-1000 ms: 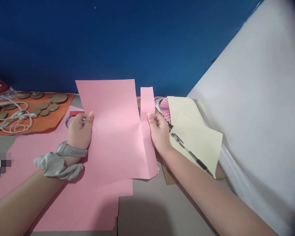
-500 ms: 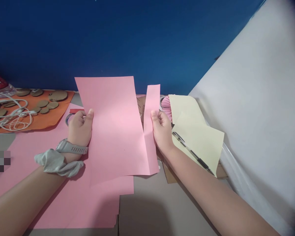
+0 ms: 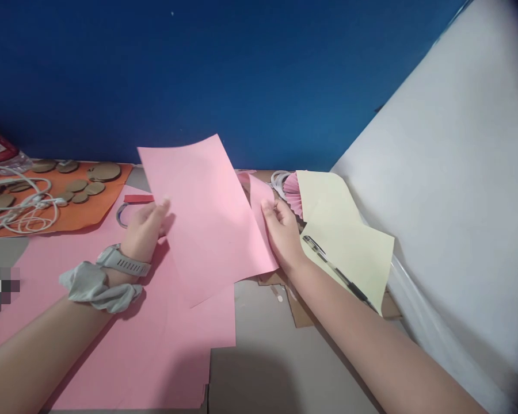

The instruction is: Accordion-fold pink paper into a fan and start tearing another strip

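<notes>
A pink sheet of paper point(image 3: 202, 213) is held up, tilted, with a narrow strip at its right side split off at the top and joined lower down. My right hand point(image 3: 282, 233) pinches that strip, which curls backward at its upper end. At the sheet's left edge is my left hand point(image 3: 145, 227), thumb at the paper and fingers bent; it wears a grey watch point(image 3: 123, 260) and a grey-green scrunchie point(image 3: 99, 287). Larger pink sheets point(image 3: 125, 356) lie underneath on the grey table point(image 3: 259, 368).
Cream paper point(image 3: 349, 241) with a black pen point(image 3: 341, 273) lies at right, beside folded pink paper point(image 3: 292, 195). On the left, orange paper point(image 3: 95, 215) bears cardboard pieces point(image 3: 105, 171) and white earphones point(image 3: 47, 201). A bottle point(image 3: 0, 149) is behind. Walls rise at back and right.
The pink sheet has tilted and its lower edge has risen toward the right. Its strip now curls back at the top. My left hand has turned and shifted slightly right.
</notes>
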The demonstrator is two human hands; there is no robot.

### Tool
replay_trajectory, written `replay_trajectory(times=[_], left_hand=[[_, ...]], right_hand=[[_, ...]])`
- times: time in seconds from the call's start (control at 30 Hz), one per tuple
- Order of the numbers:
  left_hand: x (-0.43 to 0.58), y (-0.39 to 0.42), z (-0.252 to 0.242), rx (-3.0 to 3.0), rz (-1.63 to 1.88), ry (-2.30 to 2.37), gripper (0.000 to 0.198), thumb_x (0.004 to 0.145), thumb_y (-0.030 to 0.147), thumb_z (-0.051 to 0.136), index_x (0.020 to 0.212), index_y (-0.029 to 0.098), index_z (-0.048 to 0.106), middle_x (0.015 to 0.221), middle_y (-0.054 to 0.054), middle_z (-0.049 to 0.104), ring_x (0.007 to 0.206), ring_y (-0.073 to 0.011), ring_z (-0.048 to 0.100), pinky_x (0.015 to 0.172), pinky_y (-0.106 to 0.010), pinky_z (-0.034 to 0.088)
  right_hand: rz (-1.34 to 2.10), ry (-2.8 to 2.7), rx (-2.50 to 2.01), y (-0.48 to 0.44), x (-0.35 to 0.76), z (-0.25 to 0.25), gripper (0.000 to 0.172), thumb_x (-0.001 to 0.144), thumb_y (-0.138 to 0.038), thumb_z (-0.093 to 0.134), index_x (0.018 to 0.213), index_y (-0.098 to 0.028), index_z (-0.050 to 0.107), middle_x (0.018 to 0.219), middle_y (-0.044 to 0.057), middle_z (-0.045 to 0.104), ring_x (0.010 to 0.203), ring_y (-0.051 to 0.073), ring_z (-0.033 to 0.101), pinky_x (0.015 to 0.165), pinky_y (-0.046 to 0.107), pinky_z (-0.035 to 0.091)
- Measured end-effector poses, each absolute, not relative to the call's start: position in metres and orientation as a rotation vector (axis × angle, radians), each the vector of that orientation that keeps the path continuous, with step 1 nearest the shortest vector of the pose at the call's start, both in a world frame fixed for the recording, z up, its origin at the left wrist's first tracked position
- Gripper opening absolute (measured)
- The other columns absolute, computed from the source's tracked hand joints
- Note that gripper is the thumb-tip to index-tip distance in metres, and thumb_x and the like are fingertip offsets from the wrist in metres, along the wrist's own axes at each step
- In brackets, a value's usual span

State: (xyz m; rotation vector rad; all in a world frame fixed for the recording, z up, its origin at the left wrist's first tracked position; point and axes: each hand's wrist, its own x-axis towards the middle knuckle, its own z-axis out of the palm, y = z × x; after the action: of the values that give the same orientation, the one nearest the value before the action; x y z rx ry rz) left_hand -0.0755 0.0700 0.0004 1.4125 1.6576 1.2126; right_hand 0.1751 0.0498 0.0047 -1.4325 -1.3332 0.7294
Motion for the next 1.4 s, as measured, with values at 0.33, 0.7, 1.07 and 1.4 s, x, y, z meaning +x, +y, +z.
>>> replay_trajectory(times=[0.33,0.7,1.07,1.4], left_hand=[[-0.083,0.075,-0.005,1.523,1.109,1.743,0.027,0.082,0.048,0.048,0.083,0.021,0.051,0.046,0.008,0.041,0.039,-0.0107,0.038,0.041,-0.022,0.028],[-0.080,0.072,0.006,1.575,1.152,1.941,0.029,0.083,0.046,0.047,0.071,0.020,0.051,0.041,0.007,0.041,0.040,-0.0112,0.040,0.044,-0.022,0.031],[-0.079,0.072,0.007,1.533,1.169,1.942,0.025,0.082,0.042,0.049,0.072,0.019,0.050,0.041,0.008,0.040,0.039,-0.0096,0.038,0.043,-0.021,0.028],[-0.076,0.071,0.002,1.544,1.067,1.549,0.039,0.083,0.052,0.041,0.071,0.018,0.057,0.065,-0.001,0.057,0.061,-0.0137,0.054,0.061,-0.026,0.046]], right_hand=[[0.783,-1.398,-1.397,0.053,0.170,0.003,0.029,0.082,-0.050,0.053,0.082,-0.020,0.055,0.081,0.000,0.057,0.076,0.017,0.053,0.069,0.027,0.039],[0.675,-1.369,-1.433,0.044,0.166,0.008,0.030,0.085,-0.048,0.050,0.073,-0.021,0.047,0.065,-0.005,0.044,0.058,0.012,0.039,0.057,0.025,0.032],[0.740,-1.329,-1.423,0.044,0.168,0.008,0.030,0.085,-0.050,0.050,0.079,-0.021,0.051,0.072,-0.002,0.054,0.069,0.014,0.050,0.064,0.026,0.039],[0.673,-1.306,-1.426,0.049,0.175,0.004,0.028,0.085,-0.049,0.049,0.087,-0.021,0.054,0.085,0.001,0.059,0.076,0.016,0.053,0.071,0.028,0.040]])
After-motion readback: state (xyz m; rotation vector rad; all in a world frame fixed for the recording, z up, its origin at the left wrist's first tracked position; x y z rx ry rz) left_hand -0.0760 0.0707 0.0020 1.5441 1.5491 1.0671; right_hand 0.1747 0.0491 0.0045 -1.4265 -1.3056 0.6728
